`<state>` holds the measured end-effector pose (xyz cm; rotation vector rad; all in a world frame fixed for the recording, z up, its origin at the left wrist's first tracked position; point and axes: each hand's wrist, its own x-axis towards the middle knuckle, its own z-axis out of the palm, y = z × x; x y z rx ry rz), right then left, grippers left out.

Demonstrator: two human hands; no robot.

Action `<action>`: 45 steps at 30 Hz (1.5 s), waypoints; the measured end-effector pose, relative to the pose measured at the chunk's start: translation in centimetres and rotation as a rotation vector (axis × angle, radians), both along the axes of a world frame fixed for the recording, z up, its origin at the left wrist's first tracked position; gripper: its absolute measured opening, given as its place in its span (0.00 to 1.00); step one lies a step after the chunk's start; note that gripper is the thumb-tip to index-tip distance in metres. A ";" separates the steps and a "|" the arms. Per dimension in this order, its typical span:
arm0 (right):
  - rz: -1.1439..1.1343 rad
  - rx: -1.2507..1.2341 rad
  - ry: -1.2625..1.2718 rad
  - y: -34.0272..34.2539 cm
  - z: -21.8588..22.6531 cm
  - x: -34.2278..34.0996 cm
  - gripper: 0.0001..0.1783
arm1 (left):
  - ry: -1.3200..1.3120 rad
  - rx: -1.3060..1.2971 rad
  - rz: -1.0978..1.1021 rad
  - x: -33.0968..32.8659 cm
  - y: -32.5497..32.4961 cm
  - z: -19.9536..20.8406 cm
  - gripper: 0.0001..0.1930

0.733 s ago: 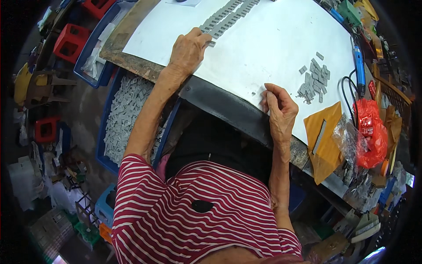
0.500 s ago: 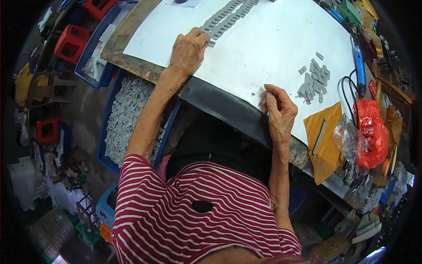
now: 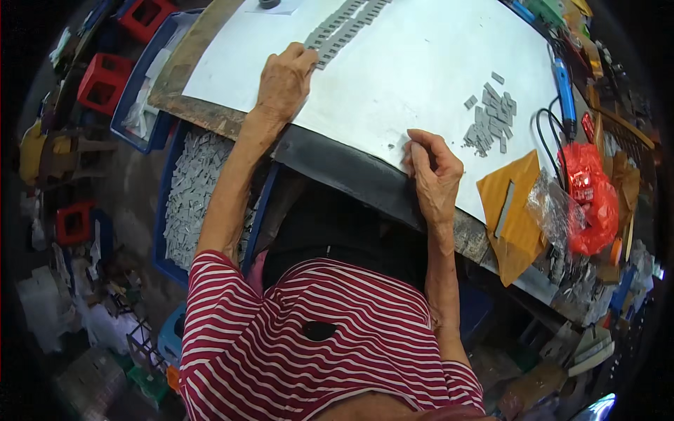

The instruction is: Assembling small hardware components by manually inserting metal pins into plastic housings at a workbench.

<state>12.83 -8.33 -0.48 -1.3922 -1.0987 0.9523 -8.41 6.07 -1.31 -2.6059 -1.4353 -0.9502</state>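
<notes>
Two slanting rows of small grey rectangular pieces with dark slots (image 3: 344, 34) run side by side across the white sheet (image 3: 393, 77). My left hand (image 3: 284, 84) is at the near end of these rows, its fingers bent together and the fingertips against the end pieces. What lies under those fingertips is hidden. Over the sheet's front edge is my right hand (image 3: 437, 175), fingers curled in and thumb close to the index finger. Whether it holds a small piece cannot be seen. A loose pile of similar grey pieces (image 3: 493, 116) lies beyond it to the right.
A blue bin (image 3: 163, 238) full of grey pieces stands below the table at left. Right of the sheet are a brown cardboard piece (image 3: 516, 242) with a grey strip, a red plastic bag (image 3: 593, 203), clear plastic wrap (image 3: 551, 203) and a blue corded screwdriver (image 3: 565, 98).
The whole view has shifted slightly. The grey piece that stuck out by my left fingertips now sits in line with the row's near end. My right hand stays curled near the edge.
</notes>
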 end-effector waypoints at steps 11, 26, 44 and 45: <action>-0.027 0.166 -0.140 -1.2 1.5 -0.2 0.04 | -0.315 -0.318 -0.409 8.8 -1.9 2.2 0.05; 0.043 0.080 -0.200 -9.8 3.6 4.8 0.08 | -0.061 -0.281 -0.641 20.2 1.9 -1.3 0.12; -0.173 0.059 -1.004 -5.4 1.7 17.6 0.05 | -0.214 -0.645 -0.528 16.4 -0.8 0.8 0.10; -0.153 0.075 -1.051 -5.3 1.6 17.7 0.05 | -0.261 -0.666 -0.518 16.0 -1.0 0.8 0.10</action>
